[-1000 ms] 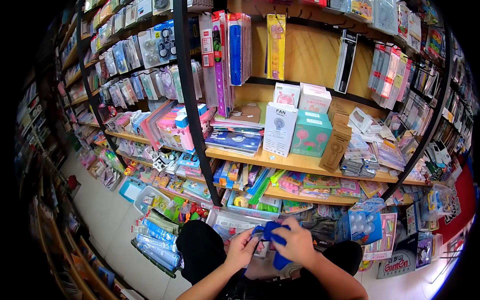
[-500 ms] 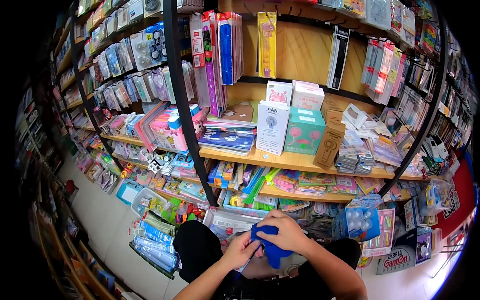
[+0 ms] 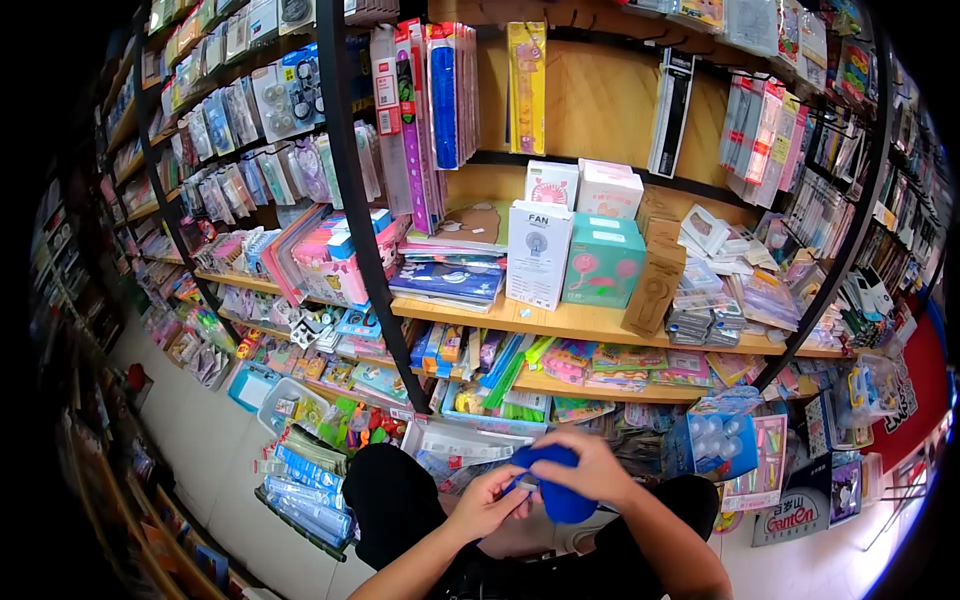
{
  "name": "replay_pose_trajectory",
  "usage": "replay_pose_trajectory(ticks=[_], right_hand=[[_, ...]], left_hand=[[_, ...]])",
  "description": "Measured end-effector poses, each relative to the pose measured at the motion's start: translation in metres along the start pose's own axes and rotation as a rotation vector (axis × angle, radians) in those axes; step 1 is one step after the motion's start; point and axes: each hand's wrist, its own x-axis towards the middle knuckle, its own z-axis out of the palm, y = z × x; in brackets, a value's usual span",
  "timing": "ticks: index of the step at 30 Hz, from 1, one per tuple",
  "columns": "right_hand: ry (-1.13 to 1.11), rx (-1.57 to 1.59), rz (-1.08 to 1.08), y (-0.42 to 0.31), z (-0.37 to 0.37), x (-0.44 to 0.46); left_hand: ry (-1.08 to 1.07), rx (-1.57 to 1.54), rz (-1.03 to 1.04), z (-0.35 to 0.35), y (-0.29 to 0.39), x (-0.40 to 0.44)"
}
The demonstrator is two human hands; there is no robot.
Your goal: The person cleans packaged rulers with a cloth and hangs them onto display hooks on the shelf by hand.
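Note:
A soft blue item [image 3: 568,504] hangs between my two hands, low in the middle of the view. My right hand [image 3: 590,468] is closed round its upper part, with the fingers bent over it. My left hand [image 3: 492,498] pinches a small greyish piece [image 3: 528,483] at the item's left edge; its exact shape is too small to tell. Both hands are close together above my lap, between my dark-clothed knees.
A wooden shelf [image 3: 590,322] ahead bears a white fan box [image 3: 538,256], a teal box [image 3: 603,262] and a brown box [image 3: 655,290]. A white bin [image 3: 465,440] stands beyond my hands. Blue packets [image 3: 310,500] lie at left; a blue box [image 3: 715,447] stands at right.
My right hand has moved over the blue item and slightly right, and the item now hangs rounder and more bunched. The shelves have shifted a little left in view.

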Motion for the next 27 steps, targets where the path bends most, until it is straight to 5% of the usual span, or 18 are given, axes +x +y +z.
replay_pose_trajectory(ticks=[5,10,13,16,18,21,24,25,27], right_hand=[[0.111,-0.260,0.070,0.077,0.024,-0.001],[-0.499,-0.470,0.137,0.117,0.031,-0.028],[-0.643,-0.206,0.185,0.124,0.041,-0.034],[-0.348,0.196,0.338,0.132,0.049,-0.031],[-0.168,0.507,0.579,0.095,0.042,-0.025],[-0.127,0.408,0.516,0.090,0.016,-0.017],[-0.163,0.239,0.487,0.086,-0.020,-0.009],[-0.180,0.214,0.478,0.071,-0.032,-0.007],[-0.147,0.166,0.497,0.048,-0.051,-0.003]], left_hand=[[0.233,-0.145,0.016,-0.007,0.005,0.013],[0.499,-0.376,0.367,-0.030,0.028,0.027],[0.551,-0.587,0.473,-0.032,0.048,0.037],[0.564,-0.563,0.474,-0.035,0.040,0.041],[0.650,-0.452,0.466,-0.039,0.038,0.038],[0.678,-0.061,0.398,-0.057,0.047,0.026],[0.383,0.376,0.140,-0.095,0.052,0.006],[0.303,0.752,-0.022,-0.101,0.059,-0.001],[0.035,0.920,0.030,-0.105,0.058,-0.007]])
